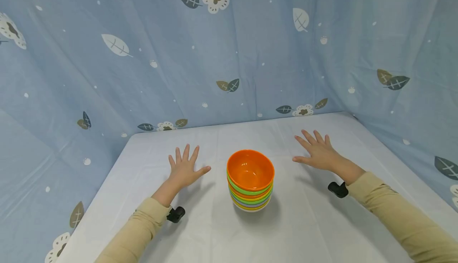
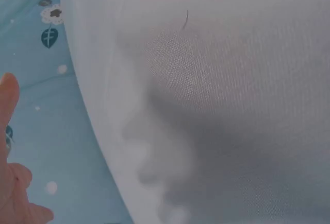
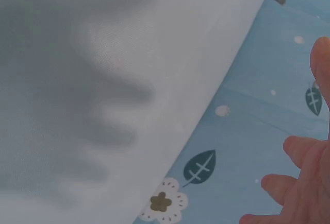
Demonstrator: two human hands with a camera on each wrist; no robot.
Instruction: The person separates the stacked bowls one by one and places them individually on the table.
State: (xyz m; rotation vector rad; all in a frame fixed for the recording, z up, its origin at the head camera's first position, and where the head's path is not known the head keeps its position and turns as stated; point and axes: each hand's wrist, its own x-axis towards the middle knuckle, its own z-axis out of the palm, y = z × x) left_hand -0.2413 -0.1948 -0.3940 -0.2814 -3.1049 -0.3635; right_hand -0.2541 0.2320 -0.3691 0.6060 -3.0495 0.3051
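Note:
A stack of nested bowls (image 1: 250,181) stands upright near the middle of the white table. The top bowl is orange inside; green, orange, yellow, purple and white rims or sides show beneath it. To the left of the stack my left hand (image 1: 184,172) is held over the table, its fingers spread and holding nothing. On the other side my right hand (image 1: 319,154) hovers with spread fingers, also holding nothing, a little farther back. In the wrist views only parts of the left hand (image 2: 13,193) and right hand (image 3: 309,183) show at the frame edges.
A white cloth covers the table (image 1: 222,235). Behind it and at both sides hangs a blue curtain (image 1: 171,56) printed with leaves and flowers. A black wrist device (image 1: 175,214) sits on the left wrist, and another black device (image 1: 338,189) on the right one.

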